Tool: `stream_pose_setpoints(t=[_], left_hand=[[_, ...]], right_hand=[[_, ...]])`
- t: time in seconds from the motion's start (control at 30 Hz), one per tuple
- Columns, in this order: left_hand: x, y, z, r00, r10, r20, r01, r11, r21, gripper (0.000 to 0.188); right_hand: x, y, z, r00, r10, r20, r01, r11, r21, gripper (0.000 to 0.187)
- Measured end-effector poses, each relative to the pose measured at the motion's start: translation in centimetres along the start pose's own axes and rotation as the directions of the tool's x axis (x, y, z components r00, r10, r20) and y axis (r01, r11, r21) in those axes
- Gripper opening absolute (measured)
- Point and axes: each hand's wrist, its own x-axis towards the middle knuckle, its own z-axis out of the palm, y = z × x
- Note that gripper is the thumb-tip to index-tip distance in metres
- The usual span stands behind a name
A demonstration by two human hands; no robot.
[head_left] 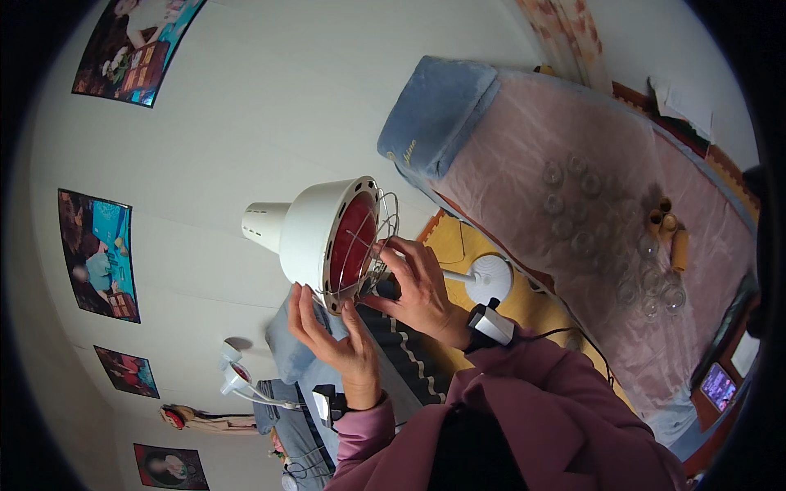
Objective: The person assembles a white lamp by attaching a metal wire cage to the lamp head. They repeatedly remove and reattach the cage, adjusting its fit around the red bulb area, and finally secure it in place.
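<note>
A white heat lamp [307, 229] with a flared, slotted shade is raised in front of me, its mouth turned to the right. Inside sits a red bulb [352, 233], and a metal wire guard [391, 217] covers the opening. My left hand [348, 356] grips the lower rim of the shade between thumb and fingers. On the guard's right side, my right hand [426, 295] closes its fingertips on the wires, its thumb near the rim. Where the guard meets the rim is partly hidden by my fingers.
Right of me, a plastic-covered bed [524, 123] holds a blue-grey pillow [442, 110], several glass cups [583, 243] and bamboo cups [679, 250]. A round white base [490, 280] stands on the yellow floor. Another lamp [237, 376] is at left; a phone [719, 386] lies far right.
</note>
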Motion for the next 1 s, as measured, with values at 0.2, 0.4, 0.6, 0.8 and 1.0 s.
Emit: stream_pose_setpoints(t=[0.2, 0.4, 0.6, 0.8, 1.0], left_hand=[[-0.2, -0.4, -0.3, 1.0, 0.005, 0.014, -0.005, 0.999, 0.037, 0.057], [-0.4, -0.2, -0.5, 0.997, 0.06, 0.053, -0.064, 0.994, 0.084, 0.056], [-0.5, 0.1, -0.4, 0.995, 0.074, 0.073, -0.08, 0.994, 0.073, 0.051], [-0.3, 1.1, 0.1, 0.995, 0.027, 0.098, -0.024, 0.999, -0.034, 0.054], [-0.4, 1.7, 0.3, 0.985, 0.089, 0.149, -0.087, 0.996, -0.016, 0.058]], right_hand=[[1.2, 0.2, -0.9, 1.0, -0.007, 0.026, 0.004, 0.995, 0.096, 0.095], [1.5, -0.2, -2.5, 0.994, -0.006, 0.106, -0.007, 0.993, 0.117, 0.094], [1.8, 0.0, -4.0, 0.993, -0.056, 0.108, 0.056, 0.998, 0.006, 0.091], [1.5, -0.1, -5.0, 0.996, -0.019, 0.093, 0.016, 1.0, 0.023, 0.091], [1.0, 0.8, -6.6, 0.996, -0.017, 0.087, 0.02, 0.999, -0.042, 0.09]])
